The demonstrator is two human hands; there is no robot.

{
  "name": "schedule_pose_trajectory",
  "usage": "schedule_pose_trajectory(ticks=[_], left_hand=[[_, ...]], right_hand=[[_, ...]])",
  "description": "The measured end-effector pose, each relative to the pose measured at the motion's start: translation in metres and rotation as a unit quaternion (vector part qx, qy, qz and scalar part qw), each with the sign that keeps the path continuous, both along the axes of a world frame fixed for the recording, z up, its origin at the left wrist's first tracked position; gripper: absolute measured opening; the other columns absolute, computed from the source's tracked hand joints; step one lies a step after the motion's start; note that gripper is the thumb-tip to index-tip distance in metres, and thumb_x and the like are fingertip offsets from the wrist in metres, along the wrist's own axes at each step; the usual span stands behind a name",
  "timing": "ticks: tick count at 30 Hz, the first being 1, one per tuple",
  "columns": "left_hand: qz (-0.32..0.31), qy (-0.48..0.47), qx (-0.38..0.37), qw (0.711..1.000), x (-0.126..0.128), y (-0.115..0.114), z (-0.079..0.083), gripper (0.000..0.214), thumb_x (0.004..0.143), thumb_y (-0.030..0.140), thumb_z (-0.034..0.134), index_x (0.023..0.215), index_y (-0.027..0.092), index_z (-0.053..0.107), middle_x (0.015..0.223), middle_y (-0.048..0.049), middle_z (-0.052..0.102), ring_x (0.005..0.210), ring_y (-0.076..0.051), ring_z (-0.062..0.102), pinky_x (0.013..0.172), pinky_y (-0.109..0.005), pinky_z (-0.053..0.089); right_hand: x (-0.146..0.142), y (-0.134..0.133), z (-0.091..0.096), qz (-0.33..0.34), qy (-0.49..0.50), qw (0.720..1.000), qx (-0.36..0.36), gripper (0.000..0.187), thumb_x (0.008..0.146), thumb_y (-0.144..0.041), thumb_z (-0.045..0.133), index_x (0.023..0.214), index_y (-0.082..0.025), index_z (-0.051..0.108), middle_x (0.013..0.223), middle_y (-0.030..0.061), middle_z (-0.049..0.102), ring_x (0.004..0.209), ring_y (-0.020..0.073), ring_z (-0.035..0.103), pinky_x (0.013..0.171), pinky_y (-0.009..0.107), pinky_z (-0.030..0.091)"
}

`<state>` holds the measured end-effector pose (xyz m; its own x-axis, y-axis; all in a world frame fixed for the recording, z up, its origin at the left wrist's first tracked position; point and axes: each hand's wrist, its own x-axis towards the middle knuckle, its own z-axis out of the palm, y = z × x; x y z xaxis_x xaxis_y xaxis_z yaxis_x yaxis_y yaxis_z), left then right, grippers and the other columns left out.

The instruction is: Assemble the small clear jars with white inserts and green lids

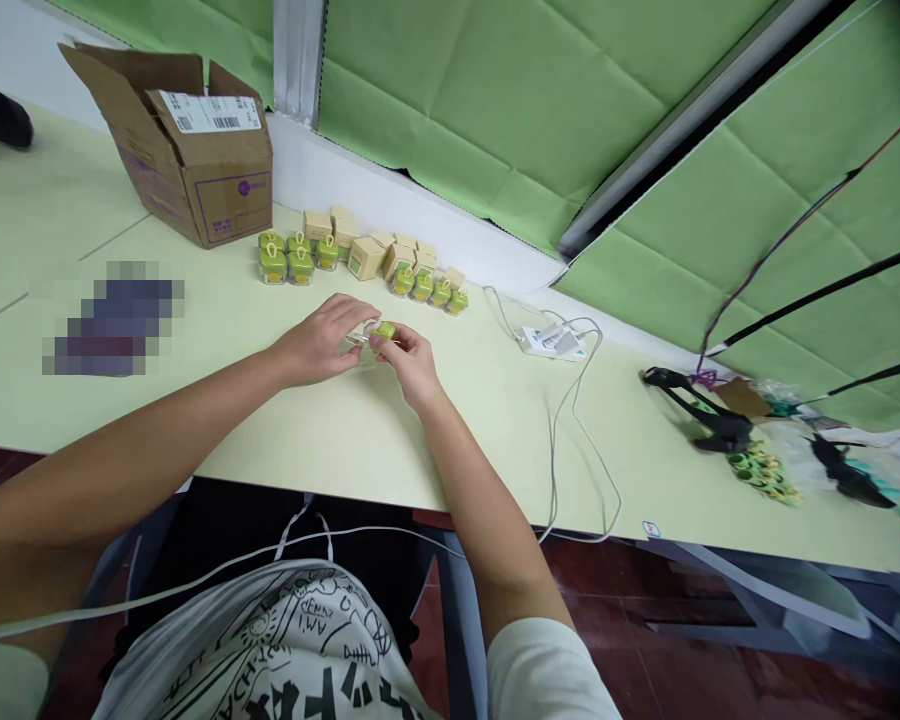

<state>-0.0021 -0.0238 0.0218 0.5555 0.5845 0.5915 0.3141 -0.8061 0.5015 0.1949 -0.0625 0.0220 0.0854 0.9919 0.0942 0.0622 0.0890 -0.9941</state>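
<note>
Piece (385, 329), one green, pinched by left hand (319, 345) and right hand (412, 362).

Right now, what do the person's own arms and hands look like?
The left hand and right hand are bare: no gloves, rings or watch. Forearms bare; a short white fabric sleeve ends at the right upper arm, on a white T-shirt with black print.

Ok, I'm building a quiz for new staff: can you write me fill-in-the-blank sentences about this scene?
The left hand and right hand together hold one small piece coloured ____.
The open box at the far left of the table is made of ____.
The cables trailing over the near edge of the table are ____.
Missing words: green, cardboard, white.
</note>
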Motion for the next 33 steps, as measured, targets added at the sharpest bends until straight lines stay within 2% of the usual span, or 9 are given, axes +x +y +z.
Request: schedule_pose_trajectory(ticks=[7, 14, 18, 20, 24, 29, 33], left_hand=[[-0.007, -0.01, 0.02, 1.0, 0.0, 0.0, -0.001, 0.049, 0.084, 0.025, 0.065, 0.133, 0.024, 0.067, 0.126, -0.0108, 0.072, 0.128, -0.033, 0.061, 0.114, -0.052, 0.049], [0.006, -0.025, 0.002, 1.0, 0.001, -0.003, 0.003, 0.047, 0.083, 0.026, 0.068, 0.13, 0.024, 0.067, 0.126, -0.0111, 0.073, 0.126, -0.033, 0.062, 0.113, -0.052, 0.05], [0.026, -0.061, -0.018, 0.998, 0.001, -0.006, 0.004, 0.048, 0.082, 0.025, 0.07, 0.13, 0.021, 0.066, 0.13, -0.0116, 0.072, 0.122, -0.031, 0.064, 0.111, -0.05, 0.052], [0.035, -0.072, -0.025, 0.996, 0.001, -0.007, 0.003, 0.048, 0.083, 0.025, 0.07, 0.131, 0.021, 0.066, 0.13, -0.0112, 0.072, 0.12, -0.03, 0.066, 0.108, -0.048, 0.054], [0.033, -0.067, 0.013, 0.997, 0.002, -0.008, -0.001, 0.043, 0.087, 0.025, 0.068, 0.129, 0.02, 0.066, 0.126, -0.0104, 0.074, 0.118, -0.028, 0.067, 0.105, -0.046, 0.056], [0.025, -0.061, 0.059, 0.996, 0.003, -0.006, -0.001, 0.041, 0.088, 0.023, 0.066, 0.129, 0.021, 0.067, 0.125, -0.0099, 0.075, 0.117, -0.028, 0.068, 0.105, -0.046, 0.056], [0.0, -0.06, 0.064, 0.996, 0.004, -0.007, 0.001, 0.043, 0.088, 0.021, 0.066, 0.131, 0.023, 0.07, 0.127, -0.0084, 0.075, 0.124, -0.028, 0.068, 0.111, -0.046, 0.055]], right_hand=[[-0.002, -0.003, 0.001, 0.024, 0.008, 1.0, 0.017, 0.045, 0.07, -0.056, 0.089, 0.1, -0.023, 0.08, 0.099, 0.0026, 0.078, 0.082, 0.0166, 0.066, 0.08, 0.034, 0.058], [-0.002, -0.001, -0.001, 0.019, 0.015, 1.0, 0.014, 0.062, 0.069, -0.073, 0.087, 0.104, -0.022, 0.08, 0.101, 0.0044, 0.08, 0.075, 0.0155, 0.067, 0.081, 0.036, 0.062], [0.001, 0.003, -0.006, 0.039, 0.074, 0.997, -0.002, 0.063, 0.068, -0.072, 0.089, 0.106, -0.022, 0.078, 0.093, 0.0029, 0.079, 0.077, 0.0171, 0.07, 0.082, 0.037, 0.064], [0.001, 0.003, -0.008, 0.058, 0.088, 0.994, -0.005, 0.064, 0.068, -0.068, 0.09, 0.111, -0.023, 0.077, 0.1, 0.0036, 0.08, 0.083, 0.0188, 0.073, 0.086, 0.038, 0.065], [-0.002, 0.0, -0.006, 0.092, 0.083, 0.992, -0.01, 0.066, 0.075, -0.071, 0.084, 0.121, -0.025, 0.072, 0.121, 0.0067, 0.081, 0.101, 0.0232, 0.078, 0.097, 0.042, 0.066], [-0.004, -0.001, -0.008, 0.108, 0.09, 0.99, -0.01, 0.062, 0.081, -0.07, 0.081, 0.123, -0.025, 0.069, 0.122, 0.0067, 0.081, 0.106, 0.0246, 0.078, 0.1, 0.044, 0.066], [-0.003, 0.001, -0.01, 0.105, 0.099, 0.989, -0.014, 0.063, 0.09, -0.075, 0.065, 0.13, -0.026, 0.065, 0.119, 0.0069, 0.081, 0.107, 0.0253, 0.079, 0.095, 0.045, 0.068]])
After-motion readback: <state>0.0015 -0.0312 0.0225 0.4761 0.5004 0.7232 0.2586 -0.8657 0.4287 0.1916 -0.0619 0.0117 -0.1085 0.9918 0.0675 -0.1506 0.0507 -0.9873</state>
